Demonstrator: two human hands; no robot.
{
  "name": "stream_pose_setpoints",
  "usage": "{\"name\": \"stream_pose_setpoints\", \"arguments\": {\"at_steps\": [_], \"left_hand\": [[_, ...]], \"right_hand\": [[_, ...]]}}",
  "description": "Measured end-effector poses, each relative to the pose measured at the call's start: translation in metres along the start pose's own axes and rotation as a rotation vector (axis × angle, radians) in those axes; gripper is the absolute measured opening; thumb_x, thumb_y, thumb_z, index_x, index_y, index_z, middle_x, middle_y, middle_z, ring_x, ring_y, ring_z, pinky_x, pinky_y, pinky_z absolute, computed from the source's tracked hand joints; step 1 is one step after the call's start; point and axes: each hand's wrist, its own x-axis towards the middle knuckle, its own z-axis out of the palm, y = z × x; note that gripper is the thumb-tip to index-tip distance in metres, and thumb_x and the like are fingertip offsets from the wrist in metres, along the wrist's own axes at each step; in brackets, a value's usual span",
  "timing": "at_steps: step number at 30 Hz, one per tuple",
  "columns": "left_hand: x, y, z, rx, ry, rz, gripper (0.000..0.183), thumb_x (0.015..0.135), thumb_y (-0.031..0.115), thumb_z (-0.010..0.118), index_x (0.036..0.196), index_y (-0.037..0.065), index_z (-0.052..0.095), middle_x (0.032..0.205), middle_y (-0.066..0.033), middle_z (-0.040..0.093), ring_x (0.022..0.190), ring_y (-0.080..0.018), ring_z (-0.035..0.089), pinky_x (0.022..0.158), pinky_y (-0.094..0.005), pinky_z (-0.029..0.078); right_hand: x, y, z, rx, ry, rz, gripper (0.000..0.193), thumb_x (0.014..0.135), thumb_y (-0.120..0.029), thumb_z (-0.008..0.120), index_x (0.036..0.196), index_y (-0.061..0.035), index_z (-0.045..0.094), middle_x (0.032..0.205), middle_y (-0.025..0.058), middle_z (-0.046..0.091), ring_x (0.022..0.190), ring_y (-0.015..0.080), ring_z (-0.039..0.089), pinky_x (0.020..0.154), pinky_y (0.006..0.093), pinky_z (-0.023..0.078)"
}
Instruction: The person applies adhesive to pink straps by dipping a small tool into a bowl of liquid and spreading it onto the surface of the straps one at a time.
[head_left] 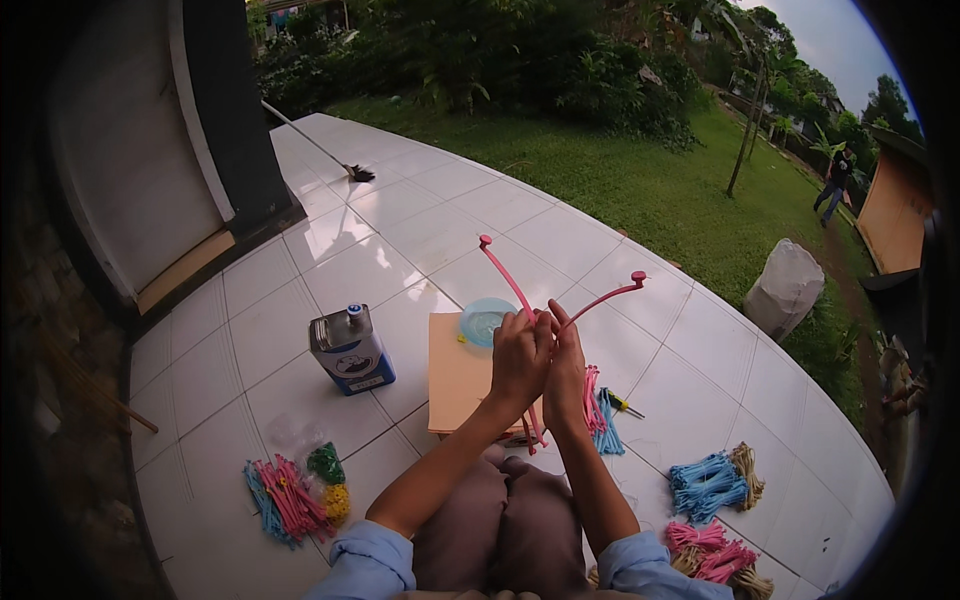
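My left hand [520, 358] and my right hand [566, 372] are pressed together above a tan board [455, 385], both closed around thin pink plastic stems [605, 294]. Two knobbed ends spread up and outward from the fingers. Below the palms, more pink ends hang down. How the stems meet inside the hands is hidden. Just beyond my left hand lies a pale blue round dish [480, 322], and a tiny yellow piece [461, 338] rests beside it on the board. Pink stems [590, 385] and blue stems [607, 430] lie right of the board, near a yellow-and-black screwdriver [624, 404].
A blue metal can [353, 350] stands left. Nearer are blue and pink stem bundles [290, 497] with bags of green pieces [325, 463] and yellow pieces [337, 504]. Blue bundles [706, 485], beige bundles [748, 475] and pink bundles [720, 555] lie right. A person [836, 188] is far off.
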Motion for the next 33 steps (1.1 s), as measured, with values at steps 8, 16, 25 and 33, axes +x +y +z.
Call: {"name": "stream_pose_setpoints", "arguments": {"at_steps": [8, 16, 25, 33], "left_hand": [[0.001, -0.004, -0.001, 0.373, 0.004, 0.116, 0.036, 0.091, 0.026, 0.038, 0.071, 0.002, 0.055, 0.076, -0.0115, 0.05, 0.075, -0.0279, 0.049, 0.07, -0.0397, 0.035], [0.026, 0.007, -0.032, -0.341, 0.081, 0.067, 0.031, 0.097, 0.024, 0.029, 0.084, 0.002, 0.045, 0.079, -0.0062, 0.052, 0.067, -0.0131, 0.045, 0.064, -0.0269, 0.038], [0.023, 0.005, -0.052, -0.36, -0.152, 0.033, 0.024, 0.095, 0.023, 0.038, 0.1, 0.001, 0.047, 0.093, -0.0068, 0.05, 0.081, -0.0121, 0.049, 0.076, -0.0247, 0.041], [0.031, -0.011, -0.1, 0.124, -0.03, 0.303, 0.055, 0.077, 0.017, 0.063, 0.125, 0.006, 0.036, 0.118, -0.0104, 0.038, 0.11, -0.022, 0.04, 0.093, -0.0373, 0.034]], "right_hand": [[-0.01, 0.001, 0.002, -0.26, 0.158, -0.201, 0.024, 0.092, -0.02, 0.043, 0.106, 0.0002, 0.046, 0.1, 0.0088, 0.045, 0.077, 0.0115, 0.049, 0.072, 0.0273, 0.043], [-0.004, -0.008, -0.028, -0.475, 0.226, -0.203, 0.012, 0.092, -0.006, 0.037, 0.096, -0.0005, 0.047, 0.081, 0.0061, 0.051, 0.048, 0.0074, 0.042, 0.046, 0.0241, 0.035], [0.008, -0.022, -0.044, -0.609, 0.221, -0.191, 0.014, 0.092, -0.011, 0.042, 0.093, -0.0016, 0.052, 0.062, 0.0016, 0.046, 0.051, 0.0062, 0.04, 0.045, 0.0241, 0.03], [0.105, -0.041, -0.101, -0.882, -0.428, 0.09, 0.022, 0.082, -0.02, 0.061, 0.099, -0.0056, 0.06, 0.062, 0.0004, 0.051, 0.055, 0.0072, 0.039, 0.052, 0.0244, 0.032]]}}
